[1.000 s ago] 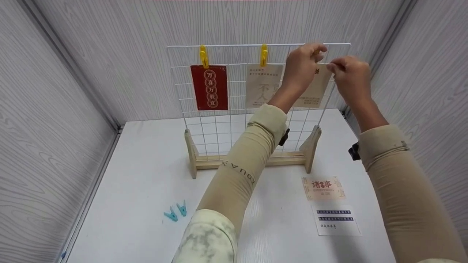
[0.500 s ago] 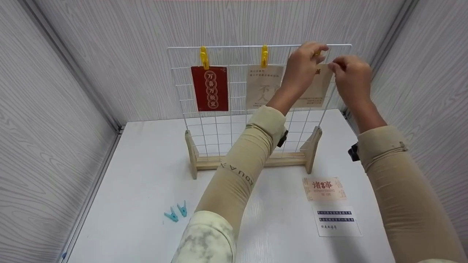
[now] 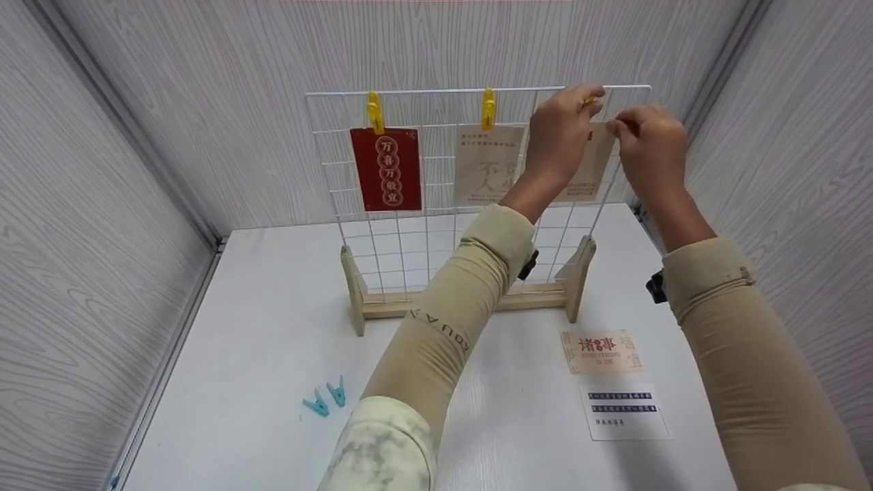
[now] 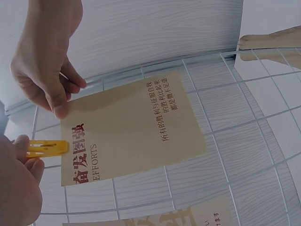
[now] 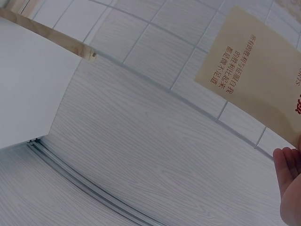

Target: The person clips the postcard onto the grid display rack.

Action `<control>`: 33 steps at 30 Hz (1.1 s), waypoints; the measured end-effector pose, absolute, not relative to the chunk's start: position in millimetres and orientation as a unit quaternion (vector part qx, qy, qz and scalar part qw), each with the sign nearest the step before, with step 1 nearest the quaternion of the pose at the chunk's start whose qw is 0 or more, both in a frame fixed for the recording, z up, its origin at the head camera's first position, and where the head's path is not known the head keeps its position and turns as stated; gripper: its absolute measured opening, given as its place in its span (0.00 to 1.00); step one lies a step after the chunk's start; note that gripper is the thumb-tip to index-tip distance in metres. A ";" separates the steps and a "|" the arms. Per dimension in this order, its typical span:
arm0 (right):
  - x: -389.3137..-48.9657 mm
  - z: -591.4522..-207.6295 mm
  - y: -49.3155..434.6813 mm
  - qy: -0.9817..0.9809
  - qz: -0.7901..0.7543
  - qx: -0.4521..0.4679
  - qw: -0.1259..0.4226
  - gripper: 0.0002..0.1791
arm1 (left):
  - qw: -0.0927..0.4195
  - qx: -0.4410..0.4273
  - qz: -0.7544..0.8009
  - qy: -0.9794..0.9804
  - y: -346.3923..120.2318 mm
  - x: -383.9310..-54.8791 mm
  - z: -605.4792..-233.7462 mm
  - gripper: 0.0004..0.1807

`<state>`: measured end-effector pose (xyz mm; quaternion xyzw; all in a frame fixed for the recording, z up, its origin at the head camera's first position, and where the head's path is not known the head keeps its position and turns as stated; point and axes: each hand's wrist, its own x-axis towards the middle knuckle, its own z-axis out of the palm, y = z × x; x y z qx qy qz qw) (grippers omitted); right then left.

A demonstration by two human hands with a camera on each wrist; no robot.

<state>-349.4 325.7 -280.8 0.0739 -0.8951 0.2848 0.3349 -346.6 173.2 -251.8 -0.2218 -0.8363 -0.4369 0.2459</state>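
My left hand (image 3: pixel 560 140) pinches a yellow clothespin (image 4: pixel 47 148) at the upper right of a white wire grid (image 3: pixel 402 239). The clothespin's tip meets the top edge of a cream card (image 4: pixel 127 127) with dark red lettering. At that card's top right corner, my right hand (image 3: pixel 651 146) pinches the paper between thumb and fingers. The card lies against the grid; in the head view my left hand covers part of it. Further left hang a red card (image 3: pixel 368 187) and a beige card (image 3: pixel 474 170), each below a yellow clothespin.
Wooden feet (image 3: pixel 573 290) hold the grid upright on the white table (image 3: pixel 252 307). Two teal clothespins (image 3: pixel 326 399) lie at the front left. A pink card (image 3: pixel 600 351) and a white card with blue bands (image 3: pixel 624 426) lie at the right. Grey panels enclose the table.
Both hands keep their grip at the cream card with hardly any movement. The head view has shifted slightly, so the grid appears a little lower and further left.
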 end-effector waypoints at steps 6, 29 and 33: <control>-349.2 -282.1 325.1 -0.889 0.294 0.084 0.341 0.15 | 0.298 -0.213 -0.367 -0.855 176.2 -340.8 -252.5 0.15; -334.2 -279.2 322.9 -0.876 0.314 0.073 0.359 0.18 | 0.256 -0.210 -0.536 -0.777 153.1 -326.9 -256.1 0.15; -320.7 -283.3 329.1 -0.867 0.342 0.062 0.357 0.19 | 0.249 -0.218 -0.548 -0.768 148.6 -312.1 -264.3 0.16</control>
